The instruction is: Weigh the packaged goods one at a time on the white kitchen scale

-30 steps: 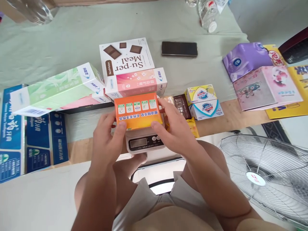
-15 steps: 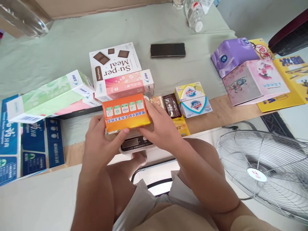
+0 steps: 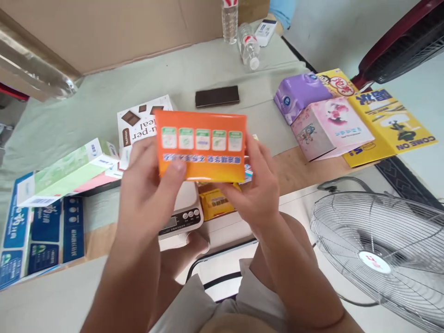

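An orange soap pack [image 3: 202, 122] with a row of green and white labels is held up in front of me, its print upside down. My left hand [image 3: 145, 185] grips its left end, thumb across the face. At the right end my right hand [image 3: 258, 185] holds it with the fingers behind the side and the thumb below. Under the pack is a white kitchen scale [image 3: 187, 199] with a small display and buttons. Right of the scale lies a yellow packet [image 3: 215, 203]. The pack hides most of the small boxes behind it.
A green carton [image 3: 69, 173] and blue boxes [image 3: 45, 231] are at the left, with a white chocolate box [image 3: 128, 132] behind. A phone [image 3: 217, 96] lies mid-table. Purple [image 3: 301, 92] and pink [image 3: 333, 127] boxes stand right, above a wire-caged fan [image 3: 374, 249]. Bottles [image 3: 249, 48] are at the back.
Both hands have lifted the orange soap pack up off the scale area, closer to me and to the right. The scale shows more now. My view has tilted up and shifted.
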Demonstrator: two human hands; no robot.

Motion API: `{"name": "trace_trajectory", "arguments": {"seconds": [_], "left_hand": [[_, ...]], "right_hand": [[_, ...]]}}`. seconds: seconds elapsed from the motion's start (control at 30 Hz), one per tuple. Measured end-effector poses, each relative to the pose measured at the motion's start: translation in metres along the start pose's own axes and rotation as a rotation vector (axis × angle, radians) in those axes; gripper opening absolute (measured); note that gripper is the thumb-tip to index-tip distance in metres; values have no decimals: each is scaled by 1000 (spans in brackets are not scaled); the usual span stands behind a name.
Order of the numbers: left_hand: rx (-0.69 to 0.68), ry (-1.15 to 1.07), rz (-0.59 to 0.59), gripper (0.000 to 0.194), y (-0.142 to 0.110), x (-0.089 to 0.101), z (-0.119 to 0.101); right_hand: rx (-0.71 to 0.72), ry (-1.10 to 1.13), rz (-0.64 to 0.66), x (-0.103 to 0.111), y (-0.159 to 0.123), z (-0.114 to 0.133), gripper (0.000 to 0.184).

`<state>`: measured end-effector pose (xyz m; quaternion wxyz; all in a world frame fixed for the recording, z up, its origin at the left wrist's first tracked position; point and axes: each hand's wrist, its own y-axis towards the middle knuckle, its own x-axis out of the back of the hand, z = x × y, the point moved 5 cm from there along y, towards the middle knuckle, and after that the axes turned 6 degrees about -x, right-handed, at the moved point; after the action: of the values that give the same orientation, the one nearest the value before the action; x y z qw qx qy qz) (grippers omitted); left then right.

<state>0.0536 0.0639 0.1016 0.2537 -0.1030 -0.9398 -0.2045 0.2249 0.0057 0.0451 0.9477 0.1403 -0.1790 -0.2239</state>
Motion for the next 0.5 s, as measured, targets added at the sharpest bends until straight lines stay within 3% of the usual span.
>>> {"name": "trace_trajectory", "arguments": {"seconds": [0.1, 0.17, 0.33, 0.4, 0.5], "left_hand": [[-76, -112, 87, 32, 55, -48, -15], [-88, -170, 152, 25, 91, -84, -19], [46, -147, 482, 34, 154, -176, 0], [78, -70, 534, 39, 168, -200, 13], [79, 42, 522, 31, 184, -220, 30]], "right_hand": [[-92, 65, -124, 26, 9, -22, 78], [-153, 125, -119, 38, 16, -38, 81], [-371, 328, -73, 48, 35, -77, 81], [-458, 381, -93, 47, 43, -90, 82], [-528, 476, -85, 43, 56, -106, 86]]}}
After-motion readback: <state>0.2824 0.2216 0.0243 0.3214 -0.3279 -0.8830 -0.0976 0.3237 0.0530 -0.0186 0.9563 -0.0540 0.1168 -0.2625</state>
